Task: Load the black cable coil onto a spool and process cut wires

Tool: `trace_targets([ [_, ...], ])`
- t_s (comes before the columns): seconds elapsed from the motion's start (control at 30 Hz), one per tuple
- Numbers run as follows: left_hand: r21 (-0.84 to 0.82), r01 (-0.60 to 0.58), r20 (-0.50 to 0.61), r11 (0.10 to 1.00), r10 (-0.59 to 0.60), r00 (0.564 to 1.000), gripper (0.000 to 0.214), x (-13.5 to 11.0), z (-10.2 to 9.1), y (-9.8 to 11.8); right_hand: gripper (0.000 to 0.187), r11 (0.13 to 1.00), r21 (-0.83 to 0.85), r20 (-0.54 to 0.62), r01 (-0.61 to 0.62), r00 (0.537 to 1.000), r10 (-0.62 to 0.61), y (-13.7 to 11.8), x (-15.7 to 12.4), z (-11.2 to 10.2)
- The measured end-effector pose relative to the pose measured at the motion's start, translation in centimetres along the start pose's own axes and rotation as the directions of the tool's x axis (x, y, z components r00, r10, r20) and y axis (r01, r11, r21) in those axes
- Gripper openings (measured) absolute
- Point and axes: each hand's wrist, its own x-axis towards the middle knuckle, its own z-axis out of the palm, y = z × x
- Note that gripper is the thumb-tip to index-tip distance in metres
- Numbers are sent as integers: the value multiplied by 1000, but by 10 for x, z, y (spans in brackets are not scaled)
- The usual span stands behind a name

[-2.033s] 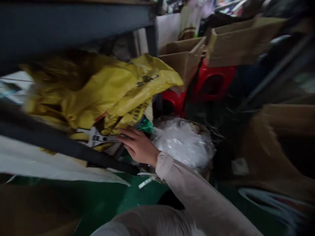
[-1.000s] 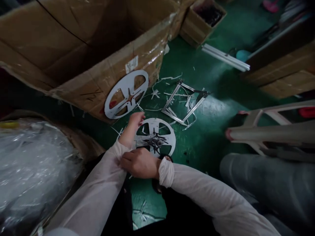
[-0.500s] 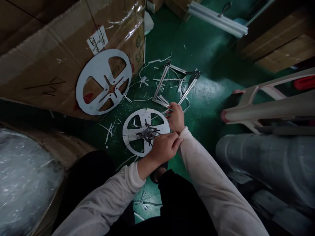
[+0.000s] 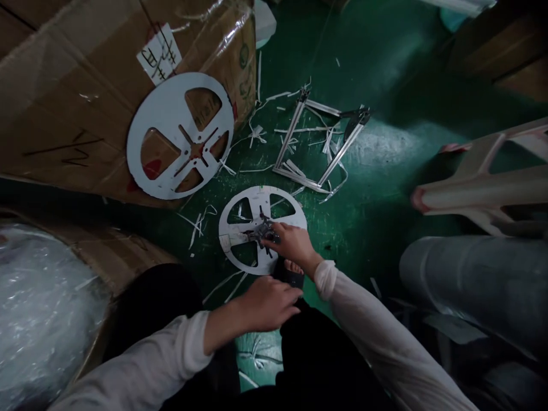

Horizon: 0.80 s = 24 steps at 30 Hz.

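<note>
A white reel (image 4: pixel 226 228) with cut-out openings lies on the floor in front of me. At its centre sits a dark metal hub (image 4: pixel 260 231) with several thin arms sticking out. My right hand (image 4: pixel 294 244) reaches in from the right, its fingers closed around the hub's near right side; the fingertips are partly hidden. My left hand (image 4: pixel 268 302) hangs above my knee, nearer to me than the reel. Nothing shows in it, and its fingers are loosely stretched out to the right.
Against a cardboard box (image 4: pixel 98 125) leans a second white reel disc (image 4: pixel 160 108). A metal frame (image 4: pixel 289 137) lies among white strap scraps (image 4: pixel 257 134). To the right are a pale plastic stool (image 4: pixel 475 182) and a grey wrapped roll (image 4: pixel 466 274). Clear plastic wrap (image 4: pixel 47 308) bulges at left.
My right hand has moved from beyond the reel's right edge back to the hub. My left hand has drawn away from my right wrist, down towards me. The view has shifted slightly.
</note>
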Motion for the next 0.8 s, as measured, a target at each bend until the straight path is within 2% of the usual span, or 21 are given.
trace_targets([
  [0.1,-55,214,-1,975,-214,977,26,-36,-5,-36,44,996,-86,32,22,999,-20,-1,-2,14],
  [0.17,-84,368,-20,926,-370,929,26,-49,-14,-60,32,992,-107,55,69,996,-64,3,0,16],
  [0.23,-134,477,-65,869,-488,871,29,-52,-25,-85,27,986,-59,36,155,988,-153,12,-1,17],
  [0.3,-201,523,-158,828,-555,817,34,-42,-35,-108,34,980,71,-81,188,980,-182,24,-7,19],
  [0.33,-218,530,-213,819,-570,793,37,-32,-39,-118,36,974,159,-175,164,975,-136,30,-11,23],
  [0.4,-184,531,-306,827,-562,769,41,-6,-44,-134,30,937,342,-346,77,937,49,41,-20,33],
  [0.47,-89,511,-339,855,-509,791,44,25,-45,-143,21,885,464,-416,36,891,182,49,-25,48],
  [0.6,172,412,-282,895,-356,891,32,77,-41,-151,14,881,464,-400,95,909,113,53,-20,72],
  [0.7,349,363,-228,864,-297,927,27,90,-41,-155,16,929,363,-366,74,928,69,55,-17,77],
  [0.8,441,333,-226,834,-256,940,30,88,-43,-160,20,966,256,-336,26,940,63,61,-19,74],
])
